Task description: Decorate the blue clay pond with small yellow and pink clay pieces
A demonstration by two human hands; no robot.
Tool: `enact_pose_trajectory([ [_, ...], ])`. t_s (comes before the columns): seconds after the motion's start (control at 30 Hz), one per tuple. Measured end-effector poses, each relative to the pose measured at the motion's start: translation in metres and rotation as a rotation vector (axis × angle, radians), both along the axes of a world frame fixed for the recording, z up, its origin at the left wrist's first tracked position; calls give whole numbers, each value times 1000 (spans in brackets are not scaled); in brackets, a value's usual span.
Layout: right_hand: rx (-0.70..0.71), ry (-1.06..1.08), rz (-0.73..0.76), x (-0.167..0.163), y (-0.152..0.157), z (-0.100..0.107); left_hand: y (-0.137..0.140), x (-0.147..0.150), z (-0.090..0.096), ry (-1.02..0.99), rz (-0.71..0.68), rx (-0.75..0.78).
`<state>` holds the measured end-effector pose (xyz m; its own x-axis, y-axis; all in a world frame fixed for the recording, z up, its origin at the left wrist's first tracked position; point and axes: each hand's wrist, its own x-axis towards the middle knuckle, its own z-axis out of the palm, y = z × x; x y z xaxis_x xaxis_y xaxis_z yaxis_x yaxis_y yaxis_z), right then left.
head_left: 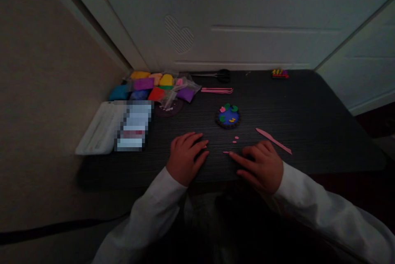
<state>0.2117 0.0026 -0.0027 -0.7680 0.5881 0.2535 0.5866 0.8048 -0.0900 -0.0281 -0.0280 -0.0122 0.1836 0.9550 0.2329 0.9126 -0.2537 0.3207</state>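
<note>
Resting on the dark table, my left hand (187,158) has its thumb and fingers apart. A small pink clay bit (205,147) shows by its fingertips; whether they touch it I cannot tell. My right hand (262,166) stretches out its index finger, the tip at the end of a thin pink clay strip (226,152). Its thumb is held apart and the other fingers are bent. Two little pink clay pieces (235,139) lie just beyond the strip. Farther back sits a round clay pond (228,116) with a brown rim, blue middle, green leaves, a pink flower and yellow bits.
A pink clay knife (273,141) lies right of the pond. Behind are pink tools (217,90), scissors (222,75) and a small colourful clay piece (279,74). Bagged clay (143,84), a dark round mat (173,110) and a phone (135,126) on a white case (100,128) occupy the left.
</note>
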Motion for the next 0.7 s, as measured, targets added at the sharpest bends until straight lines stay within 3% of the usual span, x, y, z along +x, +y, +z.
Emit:
enact_pose_trajectory([
  [0.23, -36, -12, 28, -20, 14, -2, 4, -5, -3, -149, 10, -11],
  [0.47, -90, 51, -116, -38, 14, -5, 3, -7, -2, -230, 48, 7],
  [0.7, -153, 69, -147, -33, 7, -2, 3, -8, -3, -244, 52, -23],
])
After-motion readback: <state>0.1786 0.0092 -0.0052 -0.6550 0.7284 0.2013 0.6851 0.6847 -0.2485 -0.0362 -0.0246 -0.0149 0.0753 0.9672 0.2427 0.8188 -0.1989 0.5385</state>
